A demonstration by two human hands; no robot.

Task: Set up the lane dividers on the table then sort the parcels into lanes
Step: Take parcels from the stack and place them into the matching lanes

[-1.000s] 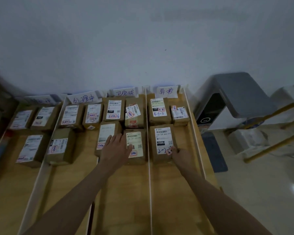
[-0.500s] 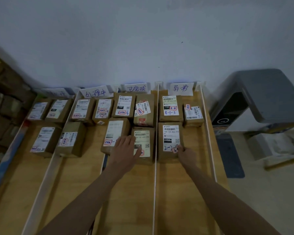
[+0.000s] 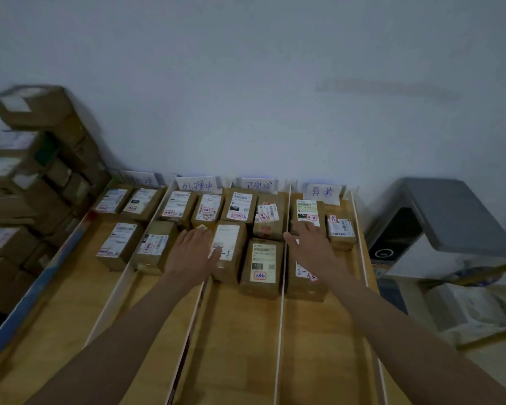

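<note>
light: dim, flat, bluish cast | shadows: soft, no clear source | blur: stacked boxes at 9 o'clock smeared, parcel labels soft | distortion: wide-angle bowing at edges, wall bends | glare: faint on table

— What colours lie in front of me?

— My tabletop is honey-yellow wood, split by thin white lane dividers. The parcels are brown cardboard, each bearing a white label with black barcode print and a red-outlined stamp.

— And at the far end?

— White lane signs with blue handwriting, against a pale grey-blue wall. On the right, a grey-topped machine with a black front.
</note>
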